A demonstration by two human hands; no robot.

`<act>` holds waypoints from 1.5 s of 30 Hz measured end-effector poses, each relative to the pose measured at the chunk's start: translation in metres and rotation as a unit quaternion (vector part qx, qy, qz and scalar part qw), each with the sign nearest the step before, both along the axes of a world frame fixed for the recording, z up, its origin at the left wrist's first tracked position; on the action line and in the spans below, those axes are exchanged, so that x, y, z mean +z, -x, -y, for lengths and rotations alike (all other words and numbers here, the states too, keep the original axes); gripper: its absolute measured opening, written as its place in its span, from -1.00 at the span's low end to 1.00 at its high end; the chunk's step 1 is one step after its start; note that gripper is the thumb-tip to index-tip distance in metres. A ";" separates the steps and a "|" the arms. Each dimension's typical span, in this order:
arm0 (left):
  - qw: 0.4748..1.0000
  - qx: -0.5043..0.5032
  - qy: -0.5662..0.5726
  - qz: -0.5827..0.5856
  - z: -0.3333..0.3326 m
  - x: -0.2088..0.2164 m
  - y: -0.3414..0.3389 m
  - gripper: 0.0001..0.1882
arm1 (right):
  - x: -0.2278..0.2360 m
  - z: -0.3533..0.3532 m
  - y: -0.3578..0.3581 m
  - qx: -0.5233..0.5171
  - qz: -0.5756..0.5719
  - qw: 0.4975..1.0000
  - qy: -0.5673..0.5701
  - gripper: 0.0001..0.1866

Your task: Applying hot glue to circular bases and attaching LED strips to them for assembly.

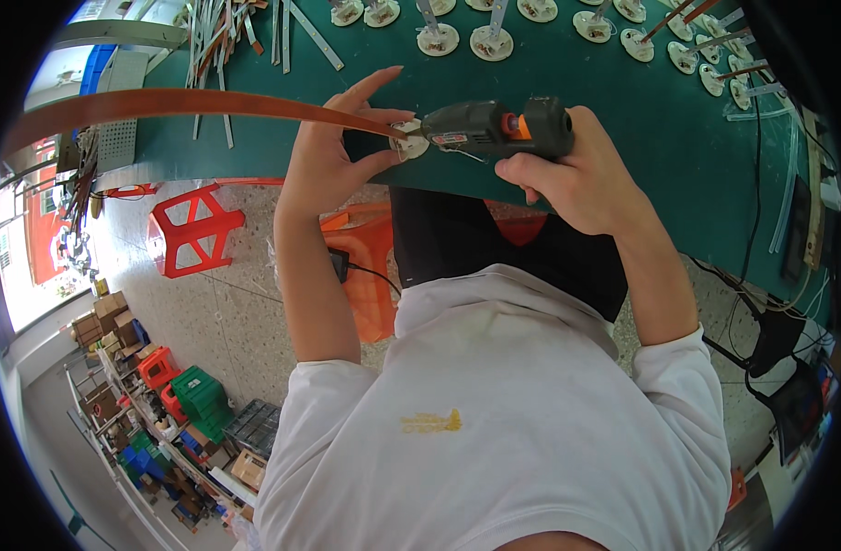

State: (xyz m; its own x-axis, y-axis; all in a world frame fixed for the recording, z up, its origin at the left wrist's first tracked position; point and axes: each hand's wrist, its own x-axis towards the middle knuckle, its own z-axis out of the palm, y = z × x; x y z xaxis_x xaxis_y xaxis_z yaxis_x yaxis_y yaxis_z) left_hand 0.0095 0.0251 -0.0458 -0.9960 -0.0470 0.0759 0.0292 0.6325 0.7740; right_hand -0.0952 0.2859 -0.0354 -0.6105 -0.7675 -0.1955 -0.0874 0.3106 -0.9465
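My left hand (324,170) is at the near edge of the green table, its thumb and fingers closed around the rim of a small round white disc (409,151). A long brown strip (209,103) runs from the disc out toward the left side of the view, passing over my left hand. My right hand (581,179) grips a dark hot glue gun (475,129) with an orange part near its back. The gun's nozzle points left and meets the disc beside the strip's end. A thin pale strand lies just under the nozzle.
Several white discs with upright strips (491,42) stand along the table's far side and far right. Loose metal and brown strips (223,46) are heaped at the far left. A red stool (198,230) stands on the floor left. Cables (758,202) cross the table's right end.
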 end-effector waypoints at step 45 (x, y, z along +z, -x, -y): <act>1.000 0.001 -0.018 -0.021 0.000 -0.005 -0.003 -0.21 | 0.007 -0.008 0.010 0.046 0.140 0.989 0.030 -0.57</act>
